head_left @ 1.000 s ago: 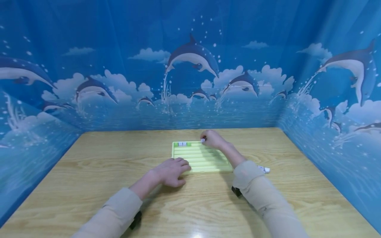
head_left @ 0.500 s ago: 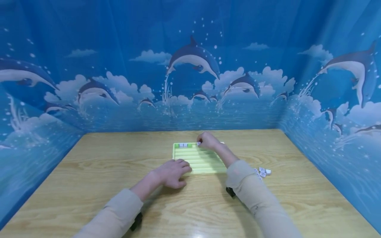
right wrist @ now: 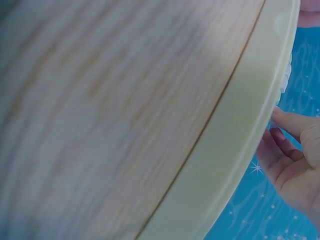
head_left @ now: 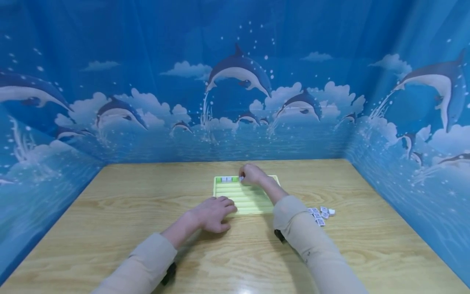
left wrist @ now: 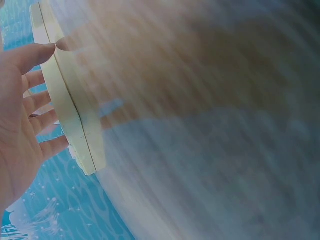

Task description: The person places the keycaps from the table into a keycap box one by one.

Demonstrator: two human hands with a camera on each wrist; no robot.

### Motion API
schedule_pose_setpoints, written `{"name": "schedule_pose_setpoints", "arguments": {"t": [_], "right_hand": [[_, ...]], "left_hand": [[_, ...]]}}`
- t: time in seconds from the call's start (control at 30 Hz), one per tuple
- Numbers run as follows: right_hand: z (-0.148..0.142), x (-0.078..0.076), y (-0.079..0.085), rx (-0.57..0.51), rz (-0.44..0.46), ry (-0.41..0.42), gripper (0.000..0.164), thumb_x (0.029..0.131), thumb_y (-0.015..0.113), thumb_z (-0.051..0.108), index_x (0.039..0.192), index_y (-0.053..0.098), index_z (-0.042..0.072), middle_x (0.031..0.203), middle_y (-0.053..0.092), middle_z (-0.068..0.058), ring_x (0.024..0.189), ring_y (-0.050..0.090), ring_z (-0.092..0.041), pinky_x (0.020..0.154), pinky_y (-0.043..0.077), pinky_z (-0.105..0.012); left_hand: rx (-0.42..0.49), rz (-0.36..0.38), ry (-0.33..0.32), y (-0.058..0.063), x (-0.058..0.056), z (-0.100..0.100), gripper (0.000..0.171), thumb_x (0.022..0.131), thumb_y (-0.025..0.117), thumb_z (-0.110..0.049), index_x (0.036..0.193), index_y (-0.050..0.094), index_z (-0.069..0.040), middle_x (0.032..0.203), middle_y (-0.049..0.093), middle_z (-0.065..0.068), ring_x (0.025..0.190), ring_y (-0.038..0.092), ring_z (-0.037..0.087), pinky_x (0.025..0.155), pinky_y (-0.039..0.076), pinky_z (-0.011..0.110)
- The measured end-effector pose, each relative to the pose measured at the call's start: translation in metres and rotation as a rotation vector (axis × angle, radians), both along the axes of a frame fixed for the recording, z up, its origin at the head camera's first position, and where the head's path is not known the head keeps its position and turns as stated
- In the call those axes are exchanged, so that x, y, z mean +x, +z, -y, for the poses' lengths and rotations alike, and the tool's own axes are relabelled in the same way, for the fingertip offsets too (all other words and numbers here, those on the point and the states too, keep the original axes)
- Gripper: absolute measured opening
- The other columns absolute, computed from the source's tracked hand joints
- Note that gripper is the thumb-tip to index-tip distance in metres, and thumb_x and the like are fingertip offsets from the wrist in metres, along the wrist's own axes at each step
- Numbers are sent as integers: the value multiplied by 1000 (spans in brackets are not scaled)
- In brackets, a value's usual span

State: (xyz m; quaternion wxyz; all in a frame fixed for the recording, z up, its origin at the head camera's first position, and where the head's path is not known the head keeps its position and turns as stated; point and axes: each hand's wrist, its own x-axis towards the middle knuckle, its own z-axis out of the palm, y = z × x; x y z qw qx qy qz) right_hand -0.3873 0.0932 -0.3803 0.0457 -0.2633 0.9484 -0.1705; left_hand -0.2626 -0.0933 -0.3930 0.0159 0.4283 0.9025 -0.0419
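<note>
A light green ridged tray (head_left: 253, 201) lies on the wooden table. In its far channel, from the left end, stands a short row of green and white tiles (head_left: 227, 179). My right hand (head_left: 253, 174) reaches over the tray and pinches a small white tile (head_left: 241, 179) just right of that row. In the right wrist view, thumb and fingertips meet at the tray's far side. My left hand (head_left: 211, 214) rests at the tray's front left corner. The left wrist view shows its fingers (left wrist: 37, 102) spread and nearly straight, the thumb touching the tray's side wall (left wrist: 70, 107).
Several loose white tiles (head_left: 318, 216) with printed faces lie on the table (head_left: 235, 253) right of the tray, close beside my right sleeve (head_left: 293, 212). A blue curtain (head_left: 165, 139) with dolphins stands behind the table and along both sides.
My right hand has moved left along the tray's far channel with the white tile, up to the row. More loose tiles show beside the sleeve. My left hand has stayed in place.
</note>
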Motion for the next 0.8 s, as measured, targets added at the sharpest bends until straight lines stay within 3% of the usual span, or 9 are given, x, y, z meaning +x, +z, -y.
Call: {"name": "schedule_pose_setpoints", "arguments": {"t": [0.4,0.8], "right_hand": [[9,2,0,17,-16,-42,9,82,62,-1,88,66,3,80,59,-3,71,52,-17,60,44,-27],[12,0,1,50,-17,-41,9,81,65,0,89,65,4,84,58,-4,77,53,-18,65,47,-29]], "left_hand": [[-2,-2,0,1,1,-1,50,88,55,-39,132,49,-14,134,46,6,125,39,24,99,38,43],[-6,0,1,0,0,0,50,89,55,-39,132,48,-15,135,45,6,126,39,23,99,38,44]]}}
